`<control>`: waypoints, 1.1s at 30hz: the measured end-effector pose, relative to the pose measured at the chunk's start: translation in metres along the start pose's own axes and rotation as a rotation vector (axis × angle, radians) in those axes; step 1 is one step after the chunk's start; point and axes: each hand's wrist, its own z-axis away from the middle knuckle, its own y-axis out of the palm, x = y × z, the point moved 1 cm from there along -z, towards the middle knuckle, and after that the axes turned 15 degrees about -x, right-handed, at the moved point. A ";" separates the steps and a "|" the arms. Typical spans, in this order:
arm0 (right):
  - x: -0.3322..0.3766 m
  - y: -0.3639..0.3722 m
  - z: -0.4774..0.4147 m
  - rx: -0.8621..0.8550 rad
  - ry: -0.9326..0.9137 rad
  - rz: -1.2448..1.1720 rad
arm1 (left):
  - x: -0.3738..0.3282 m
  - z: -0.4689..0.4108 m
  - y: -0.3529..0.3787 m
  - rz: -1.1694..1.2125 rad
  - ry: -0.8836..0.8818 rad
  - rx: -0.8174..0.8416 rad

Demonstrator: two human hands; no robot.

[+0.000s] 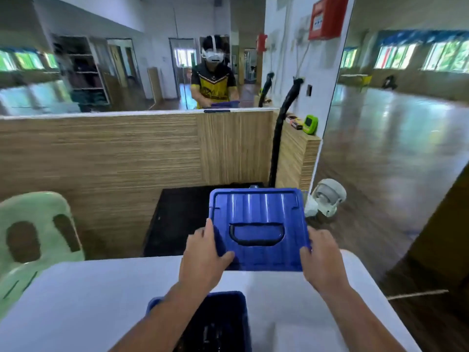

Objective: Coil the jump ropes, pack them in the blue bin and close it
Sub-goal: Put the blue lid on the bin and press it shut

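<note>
I hold the blue bin lid [256, 209] in the air beyond the far edge of the white table [88, 301]. It is ribbed on top and has a black handle recess in the middle. My left hand [203, 257] grips its near left corner and my right hand [322, 257] grips its near right corner. The open blue bin [243, 308] stands on the table below my left forearm, which hides part of it. Its inside is dark, and something dark lies in it that I cannot make out.
A pale green plastic chair [38, 229] stands at the table's left. Ahead are a wooden partition [114, 153], a black floor mat [177, 214] and a mirror reflecting a person. A white headset [327, 196] lies on the floor at right.
</note>
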 end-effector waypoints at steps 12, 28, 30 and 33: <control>0.092 0.031 0.110 0.218 -0.065 -0.117 | 0.121 0.071 -0.109 0.087 -0.123 -0.113; 0.060 0.022 0.198 0.425 0.062 -0.012 | 0.157 0.154 -0.094 0.011 -0.210 0.120; 0.057 0.022 0.202 0.447 0.064 0.001 | 0.158 0.160 -0.093 0.001 -0.218 0.134; 0.054 0.022 0.208 0.481 0.099 0.001 | 0.165 0.167 -0.089 -0.001 -0.242 0.152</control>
